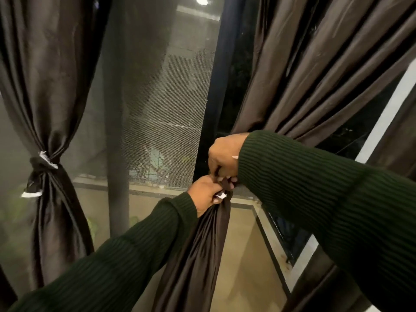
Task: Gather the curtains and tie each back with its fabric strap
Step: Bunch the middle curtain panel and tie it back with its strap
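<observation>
Two dark brown curtains hang at a window. The left curtain (pixel 49 86) is gathered and bound at mid height by a dark fabric strap (pixel 44 167) with white ends. The right curtain (pixel 315 75) is bunched at the centre, its lower part (pixel 198 255) hanging straight down. My left hand (pixel 206 194) is closed on one end of the right strap (pixel 226 188), whose white tip shows by the fingers. My right hand (pixel 225 154) sits just above, fingers curled down on the other end at the gather. Most of this strap is hidden by my hands.
Between the curtains is a mesh window screen (pixel 157 97) and a dark frame post (pixel 213 97). Below runs a stone sill (pixel 245 244) with a window track (pixel 281 233) at right. A white wall edge (pixel 387 113) shows at far right.
</observation>
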